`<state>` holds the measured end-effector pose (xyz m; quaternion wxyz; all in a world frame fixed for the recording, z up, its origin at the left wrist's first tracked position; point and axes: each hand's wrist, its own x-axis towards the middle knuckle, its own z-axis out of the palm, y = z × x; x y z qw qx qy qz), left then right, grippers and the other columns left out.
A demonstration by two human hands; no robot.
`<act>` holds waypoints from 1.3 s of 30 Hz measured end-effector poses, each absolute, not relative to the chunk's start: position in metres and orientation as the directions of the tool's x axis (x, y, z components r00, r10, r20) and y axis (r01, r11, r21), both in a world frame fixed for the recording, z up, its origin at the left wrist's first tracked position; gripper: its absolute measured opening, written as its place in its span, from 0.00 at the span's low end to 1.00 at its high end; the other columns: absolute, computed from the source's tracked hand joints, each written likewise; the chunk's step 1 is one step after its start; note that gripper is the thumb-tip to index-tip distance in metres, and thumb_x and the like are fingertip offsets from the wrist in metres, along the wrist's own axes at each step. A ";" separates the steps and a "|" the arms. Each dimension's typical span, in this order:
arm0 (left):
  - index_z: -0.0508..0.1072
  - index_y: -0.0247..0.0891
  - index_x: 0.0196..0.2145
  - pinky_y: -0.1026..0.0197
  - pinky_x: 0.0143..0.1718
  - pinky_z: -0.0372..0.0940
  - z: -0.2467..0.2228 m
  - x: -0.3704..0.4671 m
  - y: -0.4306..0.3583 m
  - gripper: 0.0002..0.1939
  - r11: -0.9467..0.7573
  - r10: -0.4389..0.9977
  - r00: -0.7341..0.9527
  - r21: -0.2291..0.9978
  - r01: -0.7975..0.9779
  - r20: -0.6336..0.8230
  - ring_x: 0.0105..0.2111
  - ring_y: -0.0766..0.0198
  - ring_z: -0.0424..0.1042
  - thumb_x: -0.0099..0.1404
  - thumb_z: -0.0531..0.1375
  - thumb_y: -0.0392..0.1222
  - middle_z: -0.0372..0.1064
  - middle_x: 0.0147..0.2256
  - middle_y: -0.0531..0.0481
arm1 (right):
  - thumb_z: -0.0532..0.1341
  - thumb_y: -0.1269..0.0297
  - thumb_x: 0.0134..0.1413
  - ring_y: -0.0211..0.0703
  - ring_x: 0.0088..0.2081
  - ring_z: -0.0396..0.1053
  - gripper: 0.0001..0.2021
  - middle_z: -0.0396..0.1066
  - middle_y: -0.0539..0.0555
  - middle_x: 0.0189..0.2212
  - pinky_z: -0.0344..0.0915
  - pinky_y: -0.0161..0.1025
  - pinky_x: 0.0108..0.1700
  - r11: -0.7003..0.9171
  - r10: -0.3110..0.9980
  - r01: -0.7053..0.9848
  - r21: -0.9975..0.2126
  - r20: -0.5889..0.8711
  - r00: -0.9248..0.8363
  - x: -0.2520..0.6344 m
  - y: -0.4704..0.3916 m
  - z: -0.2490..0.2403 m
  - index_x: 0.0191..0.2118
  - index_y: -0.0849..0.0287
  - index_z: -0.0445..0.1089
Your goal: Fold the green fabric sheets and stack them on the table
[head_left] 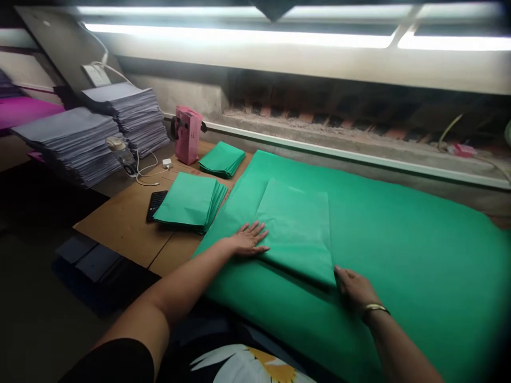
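Observation:
A folded green sheet [299, 229] lies on top of a large stack of green sheets [403, 250] in front of me. My left hand [249, 241] rests flat with spread fingers at the left edge of the folded piece. At its near right corner, my right hand [353, 282] pinches the edge between thumb and fingers, and that corner looks slightly raised. A metal bangle [376, 308] circles my right wrist. Left of the large stack sits a pile of folded green sheets [187, 199], with a smaller green pile [222, 158] behind it.
A dark phone or keypad [156, 205] lies partly under the nearer pile. Behind are a pink box-shaped bag [187, 134], a white charger [166, 164] with cable and a clear bottle [122, 155]. Tall grey paper stacks [75, 141] stand at the left. A white ledge [319, 149] borders the back.

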<state>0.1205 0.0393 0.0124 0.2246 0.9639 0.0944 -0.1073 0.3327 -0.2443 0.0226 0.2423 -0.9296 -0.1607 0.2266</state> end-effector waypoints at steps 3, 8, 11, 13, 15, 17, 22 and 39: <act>0.37 0.41 0.65 0.46 0.62 0.26 0.011 0.122 0.041 0.39 -0.884 0.117 0.948 0.404 0.235 -0.295 0.64 0.56 0.22 0.64 0.36 0.67 0.20 0.65 0.49 | 0.43 0.52 0.58 0.64 0.45 0.63 0.29 0.66 0.74 0.41 0.60 0.56 0.45 -0.818 0.460 0.429 -0.384 0.013 0.888 0.303 -0.228 0.021 0.51 0.76 0.61; 0.37 0.42 0.65 0.46 0.62 0.28 0.015 0.125 0.041 0.33 -0.916 0.145 0.936 0.315 0.250 -0.322 0.64 0.57 0.23 0.68 0.37 0.60 0.21 0.65 0.50 | 0.49 0.45 0.57 0.47 0.62 0.40 0.28 0.50 0.50 0.61 0.34 0.45 0.63 -0.383 0.894 0.893 -0.237 0.150 0.423 0.187 -0.156 -0.010 0.58 0.55 0.61; 0.37 0.42 0.65 0.47 0.62 0.30 0.011 0.122 0.035 0.31 -0.944 0.181 0.947 0.222 0.242 -0.265 0.65 0.57 0.25 0.69 0.41 0.55 0.22 0.65 0.50 | 0.44 0.43 0.60 0.47 0.64 0.29 0.33 0.38 0.50 0.64 0.26 0.55 0.62 -0.317 0.945 0.943 -0.100 0.050 0.323 0.171 -0.164 -0.024 0.64 0.59 0.49; 0.37 0.44 0.65 0.46 0.62 0.30 0.008 0.114 0.028 0.31 -0.960 0.178 0.962 0.180 0.216 -0.208 0.65 0.55 0.26 0.69 0.43 0.54 0.22 0.65 0.50 | 0.40 0.43 0.61 0.47 0.64 0.25 0.34 0.34 0.51 0.64 0.24 0.58 0.61 -0.494 0.869 0.870 0.001 0.023 0.493 0.190 -0.201 -0.029 0.65 0.62 0.47; 0.37 0.47 0.65 0.45 0.62 0.29 0.006 0.098 0.023 0.32 -0.978 0.086 0.982 0.172 0.115 -0.166 0.64 0.54 0.25 0.68 0.43 0.57 0.23 0.65 0.52 | 0.36 0.43 0.60 0.47 0.64 0.25 0.35 0.34 0.50 0.64 0.25 0.58 0.61 -0.610 0.792 0.789 0.074 0.033 0.610 0.215 -0.248 -0.032 0.65 0.62 0.46; 0.36 0.50 0.64 0.45 0.62 0.28 0.005 0.080 0.022 0.33 -0.984 -0.020 0.988 0.176 0.007 -0.152 0.65 0.54 0.26 0.67 0.43 0.60 0.26 0.65 0.54 | 0.32 0.42 0.59 0.46 0.64 0.24 0.36 0.33 0.48 0.64 0.27 0.59 0.61 -0.632 0.773 0.766 0.116 0.029 0.633 0.235 -0.283 -0.034 0.65 0.59 0.46; 0.34 0.52 0.64 0.47 0.62 0.31 0.004 0.052 0.045 0.29 -0.993 0.004 0.992 0.118 0.019 -0.128 0.65 0.56 0.31 0.70 0.40 0.55 0.31 0.65 0.55 | 0.34 0.37 0.58 0.51 0.64 0.23 0.35 0.28 0.45 0.65 0.34 0.64 0.59 -0.701 0.698 0.700 0.133 -0.073 0.712 0.284 -0.263 -0.034 0.66 0.48 0.41; 0.57 0.48 0.60 0.44 0.57 0.55 -0.004 0.142 0.100 0.25 -0.986 0.066 0.995 0.155 0.053 0.080 0.60 0.51 0.51 0.65 0.53 0.42 0.55 0.59 0.50 | 0.40 0.50 0.65 0.56 0.63 0.35 0.25 0.38 0.57 0.64 0.38 0.61 0.59 -0.841 0.528 0.526 -0.126 0.012 0.849 0.484 -0.072 -0.009 0.64 0.51 0.49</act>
